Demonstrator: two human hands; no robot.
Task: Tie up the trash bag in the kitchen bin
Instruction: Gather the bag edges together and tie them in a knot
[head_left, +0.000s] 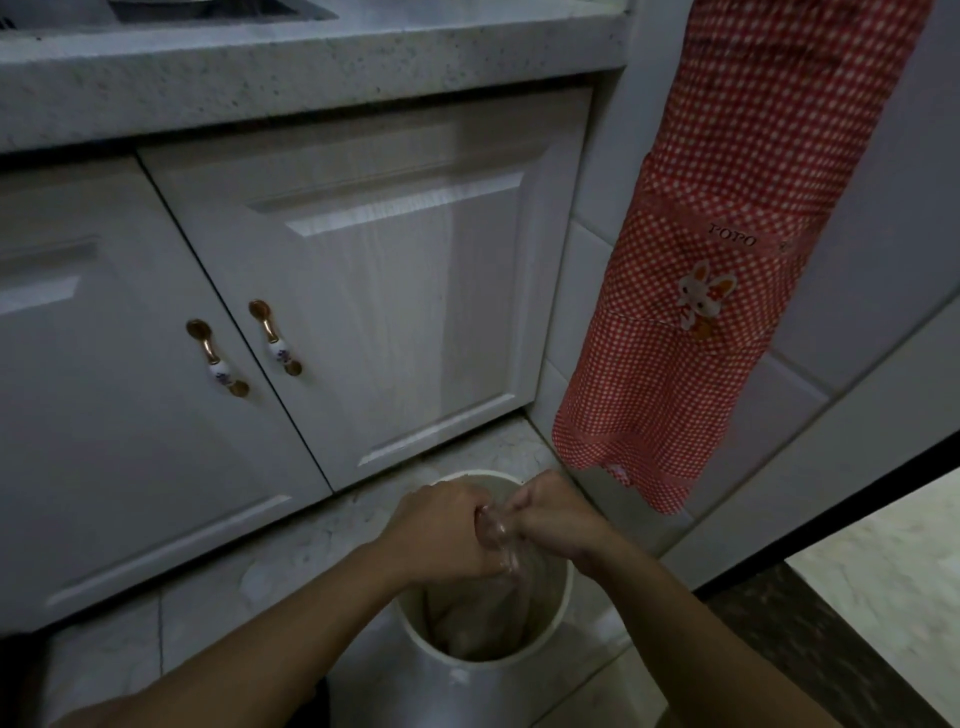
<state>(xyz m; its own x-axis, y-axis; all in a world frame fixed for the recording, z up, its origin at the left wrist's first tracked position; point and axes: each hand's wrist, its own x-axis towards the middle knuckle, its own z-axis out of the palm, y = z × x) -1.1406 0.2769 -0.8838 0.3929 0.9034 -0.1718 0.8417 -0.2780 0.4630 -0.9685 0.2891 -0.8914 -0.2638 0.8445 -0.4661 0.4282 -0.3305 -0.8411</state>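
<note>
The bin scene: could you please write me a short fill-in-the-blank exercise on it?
1. Both hands, left and right, gather the clear bag above the ____.
2. The apron hanging on the right is red and ____.
3. The cupboard doors behind are ____.

Missing words: bin; white; shut

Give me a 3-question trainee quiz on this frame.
1. True or false: both hands, left and right, grip the bag above the bin.
2. What hangs at the right? A) apron B) broom C) mop
3. Fill in: the bag's body sits ___ the bin.

Key: 1 true; 2 A; 3 inside.
</note>
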